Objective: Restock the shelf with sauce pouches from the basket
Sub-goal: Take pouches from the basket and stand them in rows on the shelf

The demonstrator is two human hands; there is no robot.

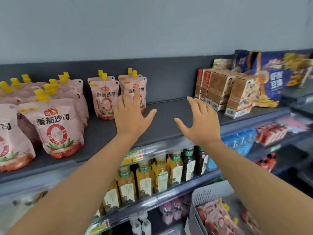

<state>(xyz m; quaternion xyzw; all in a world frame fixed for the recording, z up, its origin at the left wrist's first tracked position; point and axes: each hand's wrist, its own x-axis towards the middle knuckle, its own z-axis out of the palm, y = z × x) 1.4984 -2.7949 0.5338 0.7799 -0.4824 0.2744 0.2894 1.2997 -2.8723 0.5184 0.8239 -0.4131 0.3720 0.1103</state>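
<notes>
Both hands are spread wide and hold nothing, the left hand (131,114) and right hand (201,122) hovering over a bare stretch of shelf (169,119). More pouches (218,217) lie flat in the basket (201,197) at about five o'clock, low and well below, nearer the right hand. Shelved pouches (105,97) stand upright at ten o'clock, spouts up, just behind the left fingertips. Boxes (220,92) stand at two o'clock.
</notes>
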